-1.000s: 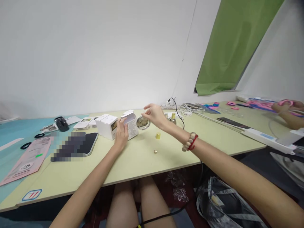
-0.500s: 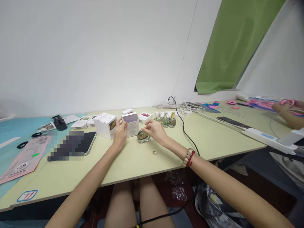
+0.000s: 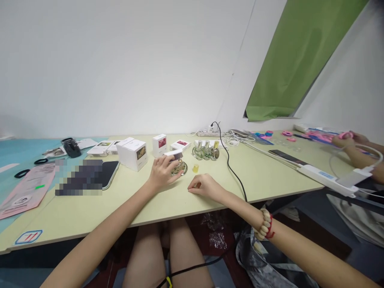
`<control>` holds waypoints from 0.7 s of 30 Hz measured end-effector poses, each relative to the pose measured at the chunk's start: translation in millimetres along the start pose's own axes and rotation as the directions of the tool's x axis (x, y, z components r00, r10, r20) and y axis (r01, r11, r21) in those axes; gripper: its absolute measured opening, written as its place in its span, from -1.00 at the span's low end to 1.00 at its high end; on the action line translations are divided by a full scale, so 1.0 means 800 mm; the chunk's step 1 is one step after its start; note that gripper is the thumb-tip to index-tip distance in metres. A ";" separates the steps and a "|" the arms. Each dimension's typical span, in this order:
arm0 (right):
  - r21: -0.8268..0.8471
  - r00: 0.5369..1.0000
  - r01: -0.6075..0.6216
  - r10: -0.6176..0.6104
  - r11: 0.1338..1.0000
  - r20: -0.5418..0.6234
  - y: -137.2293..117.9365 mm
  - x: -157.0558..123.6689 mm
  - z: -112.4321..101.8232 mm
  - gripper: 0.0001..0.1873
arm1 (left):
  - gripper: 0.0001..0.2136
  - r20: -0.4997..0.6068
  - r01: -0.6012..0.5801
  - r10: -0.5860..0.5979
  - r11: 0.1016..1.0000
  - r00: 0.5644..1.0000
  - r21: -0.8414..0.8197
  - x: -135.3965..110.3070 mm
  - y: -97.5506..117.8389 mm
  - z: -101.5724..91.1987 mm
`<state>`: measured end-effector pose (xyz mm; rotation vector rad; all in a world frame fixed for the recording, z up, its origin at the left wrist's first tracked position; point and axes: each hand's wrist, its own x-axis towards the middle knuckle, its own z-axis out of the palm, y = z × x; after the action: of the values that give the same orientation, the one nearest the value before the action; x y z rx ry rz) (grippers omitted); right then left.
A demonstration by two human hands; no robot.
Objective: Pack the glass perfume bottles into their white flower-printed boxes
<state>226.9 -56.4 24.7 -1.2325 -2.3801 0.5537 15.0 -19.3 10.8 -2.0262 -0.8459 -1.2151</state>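
My left hand (image 3: 163,173) curls around the left side of a round glass perfume bottle (image 3: 182,167), its thumb across the bottle's lower front. Just behind the fingers shows the white and purple edge of a small carton (image 3: 174,153); the hand hides most of it, and I cannot tell whether the fingers grip it. My right hand (image 3: 207,187) is low over the table, thumb and fingertips pinched together; what they hold, if anything, is hidden. A yellow translucent cap (image 3: 195,168) stands between the bottle and my right hand.
Several perfume bottles (image 3: 206,151) stand behind on the right. White boxes (image 3: 132,154) and a pink-labelled box (image 3: 160,145) are at the back left, with a phone (image 3: 111,175) nearer. A black cable (image 3: 228,160) crosses the table. Another person's hand (image 3: 345,140) is at far right.
My right hand has left the bottle and come down toward the table front, where a small gold piece lay. My left hand has moved right to the bottle; the upright carton is now lowered behind it.
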 end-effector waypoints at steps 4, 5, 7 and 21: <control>0.068 0.999 -0.028 0.030 0.997 -0.027 0.010 0.016 -0.011 -0.88 | -0.74 0.090 -0.057 0.054 0.998 0.994 0.025 -0.004 0.008 0.005; 0.107 0.999 -0.017 0.022 0.994 -0.044 0.011 0.020 -0.017 -0.87 | -0.74 0.120 -0.057 0.055 0.998 0.991 0.014 -0.004 0.009 0.005; 0.214 0.996 0.020 0.000 0.977 -0.091 0.010 0.026 -0.029 -0.82 | -0.71 0.188 -0.014 0.018 1.000 0.982 -0.021 -0.004 0.009 0.004; 0.255 0.962 0.159 -0.091 0.954 -0.258 -0.013 0.049 -0.053 -0.72 | -0.76 0.329 0.399 -0.291 0.853 0.899 -0.337 -0.008 0.005 0.016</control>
<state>221.4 -22.5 72.1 -0.9593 -2.0777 0.6275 22.3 -13.3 -0.4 -2.4837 -1.2227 -1.4211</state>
